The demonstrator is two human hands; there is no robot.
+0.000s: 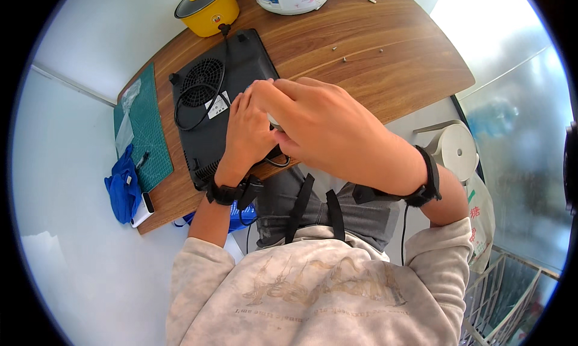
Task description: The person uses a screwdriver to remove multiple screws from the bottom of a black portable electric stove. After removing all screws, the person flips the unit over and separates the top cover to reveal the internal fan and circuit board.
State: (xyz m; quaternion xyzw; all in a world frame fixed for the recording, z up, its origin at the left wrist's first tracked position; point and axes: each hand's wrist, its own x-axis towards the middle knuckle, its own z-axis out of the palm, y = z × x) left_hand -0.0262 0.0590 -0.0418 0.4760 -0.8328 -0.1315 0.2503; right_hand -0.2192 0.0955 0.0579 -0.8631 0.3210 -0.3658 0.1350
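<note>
I'd work slowly and squarely over the black appliance (203,143), underside-up on the wooden table (409,72), right hand (319,117) closed round a mostly hidden pale object (274,122), though whether the left hand (248,132) grips I cannot tell

Bright | light from upper right | glare on translucent panel (522,69) | tabletop (415,36) lightly sheened | fisheye-bent edges, black corners

wood-grained table (415,63) beside white wall (90,39)
</note>
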